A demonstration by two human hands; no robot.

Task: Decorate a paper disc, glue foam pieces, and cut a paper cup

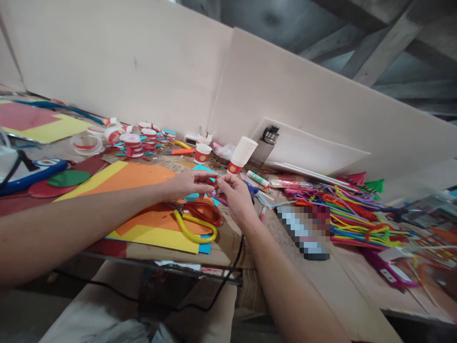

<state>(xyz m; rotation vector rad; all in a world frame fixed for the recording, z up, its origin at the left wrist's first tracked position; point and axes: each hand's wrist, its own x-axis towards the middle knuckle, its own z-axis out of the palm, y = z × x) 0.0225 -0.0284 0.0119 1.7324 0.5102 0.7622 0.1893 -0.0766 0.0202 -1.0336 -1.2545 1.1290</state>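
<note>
Close together over the middle of the table, my left hand and my right hand meet at the fingertips. Both are pinched around something small and reddish, too small to make out. Below them, scissors with a yellow and a red handle lie on orange sheets and yellow sheets of paper. Light blue paper pieces show behind and under my fingers. A blue tool, partly hidden by my right hand, lies just beyond it.
A tilted stack of paper cups, a single cup and a dark bottle stand behind. Red-white cup pieces are at the back left, colourful pipe cleaners at the right. A black cable hangs over the front edge.
</note>
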